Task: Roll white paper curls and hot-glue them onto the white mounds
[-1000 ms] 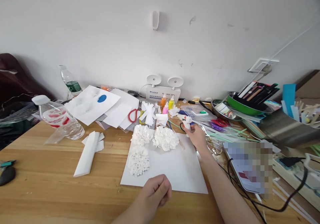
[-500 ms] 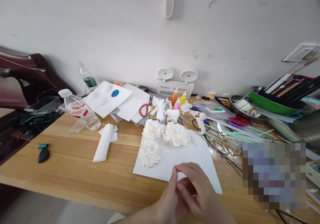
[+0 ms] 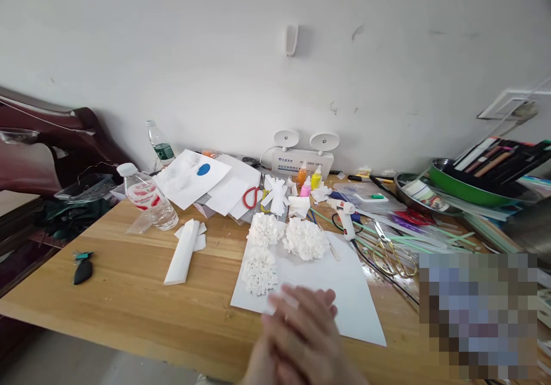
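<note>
White sheet (image 3: 361,313), and over its near edge the left hand (image 3: 264,353) and right hand (image 3: 310,333), folded together, fingers overlapping and blurred. Could not tell whether anything lay between the palms. Three ruffled paper clusters sat just beyond: a front cluster (image 3: 260,273) along the sheet's left edge, a corner cluster (image 3: 263,229) at its far-left corner, a third cluster (image 3: 305,240) beside that on the far edge. Neither hand appeared to grip one. Judged it a pause between handlings; touching a cluster would have called for parting the hands and freeing the fingers. Glue gun (image 3: 345,224) stood by the sheet's far-right corner, gold-handled scissors (image 3: 381,233) right of it. Wooden desk (image 3: 129,273): folded paper strip (image 3: 181,256) toward the left edge, water bottle (image 3: 148,198) farther back, black fob (image 3: 82,271) near the left edge. Emergency light (image 3: 301,161) at the back edge, before a scuffed pale wall (image 3: 193,58).
</note>
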### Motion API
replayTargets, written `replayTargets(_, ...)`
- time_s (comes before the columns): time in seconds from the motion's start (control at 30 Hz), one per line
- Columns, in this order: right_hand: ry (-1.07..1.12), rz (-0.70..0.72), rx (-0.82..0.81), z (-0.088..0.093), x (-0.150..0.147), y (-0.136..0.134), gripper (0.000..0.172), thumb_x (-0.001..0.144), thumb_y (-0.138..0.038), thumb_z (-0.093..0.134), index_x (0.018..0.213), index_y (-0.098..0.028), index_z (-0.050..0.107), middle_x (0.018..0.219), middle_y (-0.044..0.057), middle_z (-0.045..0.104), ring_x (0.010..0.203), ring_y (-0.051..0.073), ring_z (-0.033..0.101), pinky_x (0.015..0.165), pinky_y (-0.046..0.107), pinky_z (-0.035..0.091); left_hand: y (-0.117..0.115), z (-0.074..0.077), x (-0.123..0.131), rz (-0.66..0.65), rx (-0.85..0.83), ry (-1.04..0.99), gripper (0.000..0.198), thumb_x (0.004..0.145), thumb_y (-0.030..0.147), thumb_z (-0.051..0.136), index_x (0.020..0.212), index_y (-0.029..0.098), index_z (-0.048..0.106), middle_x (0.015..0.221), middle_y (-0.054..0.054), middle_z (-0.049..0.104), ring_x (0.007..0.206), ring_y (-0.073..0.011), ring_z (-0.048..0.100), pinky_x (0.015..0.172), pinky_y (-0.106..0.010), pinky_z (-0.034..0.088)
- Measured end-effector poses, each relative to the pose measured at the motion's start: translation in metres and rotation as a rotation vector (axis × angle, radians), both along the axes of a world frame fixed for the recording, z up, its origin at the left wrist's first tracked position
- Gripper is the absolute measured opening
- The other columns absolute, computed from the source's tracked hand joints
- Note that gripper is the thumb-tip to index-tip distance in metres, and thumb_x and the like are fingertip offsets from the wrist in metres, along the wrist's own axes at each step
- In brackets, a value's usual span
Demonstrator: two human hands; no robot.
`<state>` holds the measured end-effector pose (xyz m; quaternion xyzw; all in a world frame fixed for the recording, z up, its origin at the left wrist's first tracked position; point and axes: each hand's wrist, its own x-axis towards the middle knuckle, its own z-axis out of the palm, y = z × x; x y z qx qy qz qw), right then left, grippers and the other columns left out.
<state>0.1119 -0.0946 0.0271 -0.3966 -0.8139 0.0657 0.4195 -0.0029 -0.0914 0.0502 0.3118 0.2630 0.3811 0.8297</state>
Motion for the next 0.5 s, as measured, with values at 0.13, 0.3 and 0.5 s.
replayTargets(0.13,0.039,-0.382,0.029,-0.017,0.039,0.053,0.034,0.083,-0.024,0.043,0.115,-0.018,0.051,0.106,0.012,0.061,0.104,0.026,0.052,0.087,0.046,0.04,-0.007,0.017,-0.031,0.051,0.064,-0.155,0.052,0.081,0.063,0.023,0.118,0.039,0.051,0.133,0.004,0.043,0.127,-0.0258,0.031,0.097,-0.047,0.033)
replayTargets(0.3,0.093,-0.448,-0.078,-0.02,0.065,0.101,0.022,0.082,-0.024,0.045,0.097,-0.017,0.059,0.089,0.008,0.064,0.087,0.02,0.056,0.08,0.037,0.044,-0.007,0.003,-0.051,0.298,0.509,0.078,0.027,0.078,0.039,0.055,0.1,0.029,0.066,0.114,-0.006,0.06,0.118,-0.029,0.04,0.095,-0.042,0.034)
replayTargets(0.5,-0.153,-0.301,-0.206,-0.002,0.021,0.169,0.021,0.079,-0.018,0.048,0.093,-0.019,0.063,0.086,0.004,0.066,0.084,0.018,0.057,0.077,0.03,0.044,-0.004,-0.02,-0.045,0.19,0.698,0.198,0.022,0.084,0.024,0.048,0.094,0.027,0.067,0.079,-0.007,0.066,0.079,-0.0203,0.056,0.075,-0.034,0.043)
